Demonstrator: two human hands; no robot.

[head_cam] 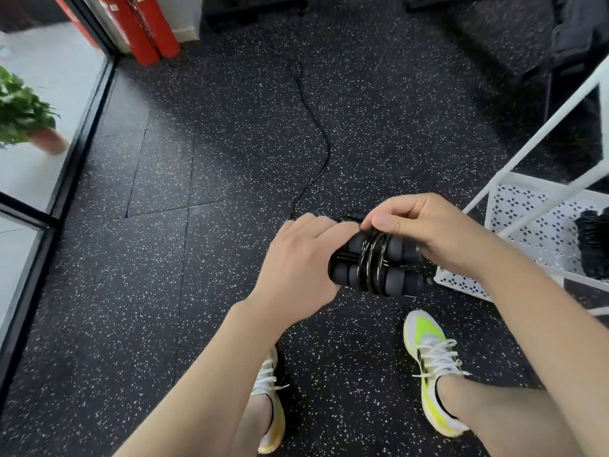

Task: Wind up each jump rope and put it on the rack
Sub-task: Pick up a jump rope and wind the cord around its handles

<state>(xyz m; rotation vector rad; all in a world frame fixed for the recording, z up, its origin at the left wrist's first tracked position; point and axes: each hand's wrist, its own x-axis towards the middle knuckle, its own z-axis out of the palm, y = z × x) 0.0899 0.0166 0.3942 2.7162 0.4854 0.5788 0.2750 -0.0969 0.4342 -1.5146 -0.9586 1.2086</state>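
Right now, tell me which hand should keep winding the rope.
Right. The right hand already pinches the cord atop the coils, while the left hand grips the paired jump rope handles, steadying them.

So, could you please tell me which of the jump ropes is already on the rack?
The wound black rope on the white rack's perforated shelf at right; the other rope is in both hands, cord trailing across the floor.

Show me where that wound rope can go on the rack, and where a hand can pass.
The rack shelf is bare across its left and middle, bordered by the white frame; its right end holds a wound rope. The floor left of the hands is open. Straight ahead, loose cord trails over the floor.
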